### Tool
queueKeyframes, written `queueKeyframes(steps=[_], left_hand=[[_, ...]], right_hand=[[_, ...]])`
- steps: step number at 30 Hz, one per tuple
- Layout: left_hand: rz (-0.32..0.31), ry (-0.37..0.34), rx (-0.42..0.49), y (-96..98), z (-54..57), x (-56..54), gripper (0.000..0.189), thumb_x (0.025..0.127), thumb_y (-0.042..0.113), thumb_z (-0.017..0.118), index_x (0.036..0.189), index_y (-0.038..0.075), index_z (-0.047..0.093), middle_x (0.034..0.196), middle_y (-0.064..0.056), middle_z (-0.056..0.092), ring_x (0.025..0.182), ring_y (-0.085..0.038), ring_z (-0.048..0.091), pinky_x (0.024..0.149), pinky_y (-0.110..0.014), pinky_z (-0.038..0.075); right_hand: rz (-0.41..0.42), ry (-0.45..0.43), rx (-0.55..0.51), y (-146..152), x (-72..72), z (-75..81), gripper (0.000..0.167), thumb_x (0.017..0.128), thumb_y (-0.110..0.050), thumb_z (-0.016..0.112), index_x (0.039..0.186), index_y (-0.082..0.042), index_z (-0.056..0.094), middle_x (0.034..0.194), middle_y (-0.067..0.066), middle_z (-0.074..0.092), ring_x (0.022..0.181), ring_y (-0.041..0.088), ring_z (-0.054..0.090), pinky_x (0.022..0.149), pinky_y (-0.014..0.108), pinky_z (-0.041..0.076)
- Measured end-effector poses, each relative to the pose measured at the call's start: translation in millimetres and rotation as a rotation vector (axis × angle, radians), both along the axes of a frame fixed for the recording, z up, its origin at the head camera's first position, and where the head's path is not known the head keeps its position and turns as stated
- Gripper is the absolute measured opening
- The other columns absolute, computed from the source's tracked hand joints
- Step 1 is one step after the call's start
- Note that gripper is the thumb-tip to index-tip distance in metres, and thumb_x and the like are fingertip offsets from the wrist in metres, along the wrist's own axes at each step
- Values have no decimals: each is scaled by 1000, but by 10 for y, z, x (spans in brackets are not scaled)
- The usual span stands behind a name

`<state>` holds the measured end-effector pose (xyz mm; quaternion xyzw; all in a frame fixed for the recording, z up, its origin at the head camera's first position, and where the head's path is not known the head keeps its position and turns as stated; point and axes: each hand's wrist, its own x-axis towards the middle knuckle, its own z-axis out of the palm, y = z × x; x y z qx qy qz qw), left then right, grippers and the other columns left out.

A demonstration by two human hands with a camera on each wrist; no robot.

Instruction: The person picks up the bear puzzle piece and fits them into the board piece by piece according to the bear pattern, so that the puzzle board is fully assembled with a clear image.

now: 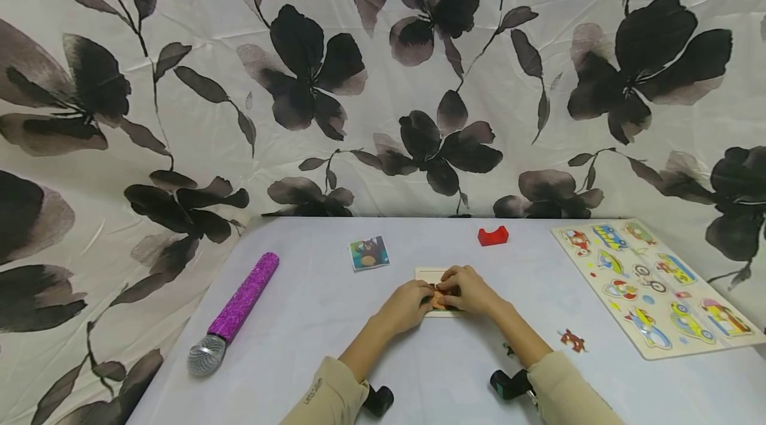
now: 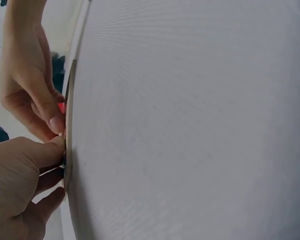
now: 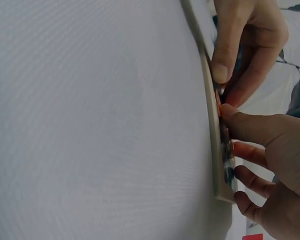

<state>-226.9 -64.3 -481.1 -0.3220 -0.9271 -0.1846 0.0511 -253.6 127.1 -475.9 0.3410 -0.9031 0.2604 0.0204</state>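
Note:
A small wooden puzzle board (image 1: pixel 420 274) lies on the table in front of me, with an orange and brown puzzle piece (image 1: pixel 439 300) in its middle. My left hand (image 1: pixel 408 305) comes in from the left, its bent fingers and thumb at this piece. From the right, my right hand (image 1: pixel 471 290) reaches over the board, fingers curled down onto the piece's other side. In the right wrist view, both thumbs nearly meet on the board's face, and the right hand's (image 3: pixel 275 165) other fingers are spread along it. The fingers hide most of the pieces.
A bear picture card (image 1: pixel 369 253) and a red block (image 1: pixel 493 236) lie beyond the board. At left is a purple glittery microphone (image 1: pixel 239 308). A large vehicle puzzle board (image 1: pixel 652 288) lies at right, with a loose brown puzzle piece (image 1: pixel 572 340) nearer me.

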Motion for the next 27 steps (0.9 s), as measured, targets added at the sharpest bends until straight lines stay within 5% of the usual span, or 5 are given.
queueKeyframes(steps=[9,21,27], left_hand=[[-42,33,-24,-21,-22,16,23,91,13,62,110,2,70,119,-10,62,113,-22,56,98,-29,44],[-31,37,1,-28,-48,20,27,91,11,61,114,-1,66,119,-10,63,113,-22,56,98,-29,44],[-22,0,6,-26,-43,9,28,92,12,60,116,-1,65,122,-10,61,115,-22,55,100,-29,43]], right_hand=[[45,77,93,-98,54,62,15,82,-7,71,93,2,73,94,13,60,86,27,53,71,35,45],[33,-22,44,-109,75,100,23,82,-12,72,100,4,72,94,8,58,82,18,47,66,27,38],[14,-33,110,-96,73,135,27,83,-10,71,106,3,70,98,10,57,85,22,47,66,32,39]])
